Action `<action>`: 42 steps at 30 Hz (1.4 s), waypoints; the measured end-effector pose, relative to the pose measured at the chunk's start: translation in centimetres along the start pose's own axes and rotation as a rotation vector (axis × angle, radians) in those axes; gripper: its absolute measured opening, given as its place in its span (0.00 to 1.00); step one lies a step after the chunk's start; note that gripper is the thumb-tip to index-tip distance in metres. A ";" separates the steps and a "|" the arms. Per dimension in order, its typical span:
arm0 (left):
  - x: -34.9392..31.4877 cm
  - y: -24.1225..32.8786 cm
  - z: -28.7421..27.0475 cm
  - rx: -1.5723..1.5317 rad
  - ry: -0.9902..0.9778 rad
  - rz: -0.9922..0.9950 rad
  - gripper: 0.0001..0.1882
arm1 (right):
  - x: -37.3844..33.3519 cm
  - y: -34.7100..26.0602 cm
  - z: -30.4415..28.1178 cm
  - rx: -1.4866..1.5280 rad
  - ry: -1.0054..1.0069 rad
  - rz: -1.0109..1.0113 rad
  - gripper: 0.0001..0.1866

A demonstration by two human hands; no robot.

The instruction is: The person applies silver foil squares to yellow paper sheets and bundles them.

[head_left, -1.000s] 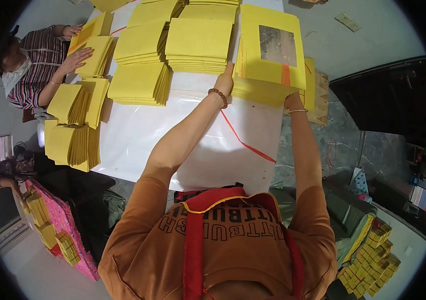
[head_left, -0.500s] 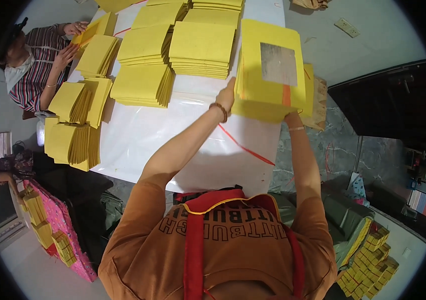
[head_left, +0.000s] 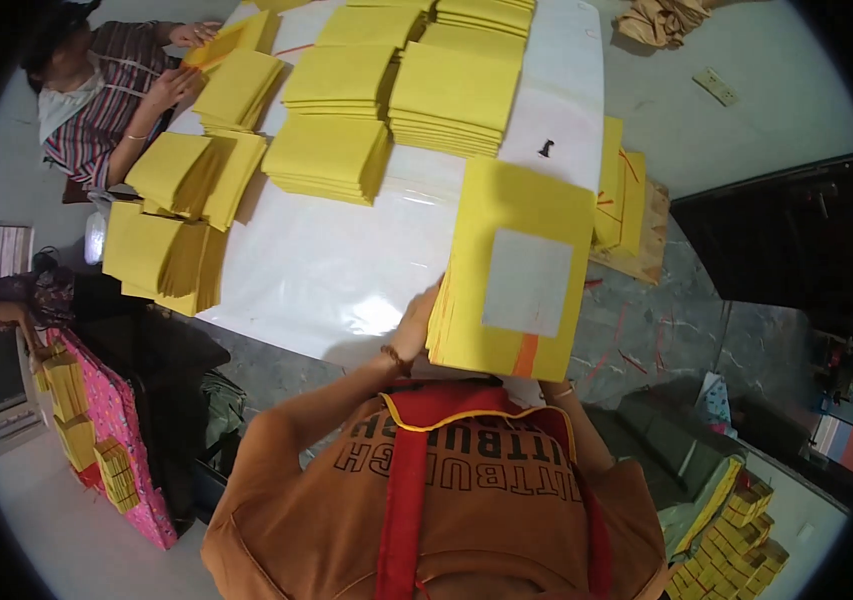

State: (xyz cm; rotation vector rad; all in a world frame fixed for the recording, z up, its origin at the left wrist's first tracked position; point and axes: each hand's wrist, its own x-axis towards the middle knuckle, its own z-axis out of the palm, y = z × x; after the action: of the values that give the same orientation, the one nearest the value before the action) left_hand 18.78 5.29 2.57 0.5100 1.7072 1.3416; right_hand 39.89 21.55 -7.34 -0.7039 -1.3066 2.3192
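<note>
I hold a thick stack of yellow paper sheets close to my chest, over the near edge of the white table. Its top sheet has a silver square in the middle and an orange strip at the lower edge. My left hand, with a bead bracelet on the wrist, grips the stack's left edge. My right hand is under the stack's lower right corner, and only its wrist shows.
Several piles of yellow sheets cover the far table. A person in a striped top handles sheets at the upper left. More sheets lie on a wooden board at right. A pink box holds bundles, lower left.
The stack has come from the far right of the table toward my body. Both arms have bent and drawn in with it.
</note>
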 end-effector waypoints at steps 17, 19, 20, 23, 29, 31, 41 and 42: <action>-2.2 2.0 -5.3 -0.301 -0.021 -0.173 0.33 | 1.5 -0.9 5.7 -0.393 0.090 -0.229 0.28; -0.8 3.2 -5.9 -0.222 0.121 0.029 0.39 | 2.0 -6.8 8.9 0.052 0.157 -0.117 0.35; 0.0 4.3 -6.3 -0.262 0.059 0.113 0.40 | 1.9 -9.2 10.5 0.054 0.170 -0.121 0.35; 2.4 7.3 -6.4 -0.263 -0.042 0.249 0.41 | 0.8 -12.9 14.0 -0.129 0.070 -0.248 0.33; 4.2 10.9 -4.7 -0.036 -0.129 0.425 0.44 | -0.1 -12.4 14.7 -0.347 -0.027 -0.285 0.32; 4.8 11.3 -4.6 -0.088 -0.098 0.425 0.44 | 0.8 -12.7 14.6 -0.325 -0.005 -0.307 0.31; 10.6 9.5 -4.4 -0.492 -0.040 0.390 0.40 | 11.9 -14.8 10.7 -0.586 0.079 -0.294 0.29; 10.8 9.2 -4.0 -0.484 -0.007 0.441 0.38 | 12.3 -14.6 10.1 -0.582 0.079 -0.282 0.29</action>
State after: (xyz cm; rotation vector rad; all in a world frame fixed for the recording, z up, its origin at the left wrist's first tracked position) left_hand 7.98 14.28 7.07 0.6230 1.2332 1.9927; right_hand 25.30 28.78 6.85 -0.7108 -1.9249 1.6762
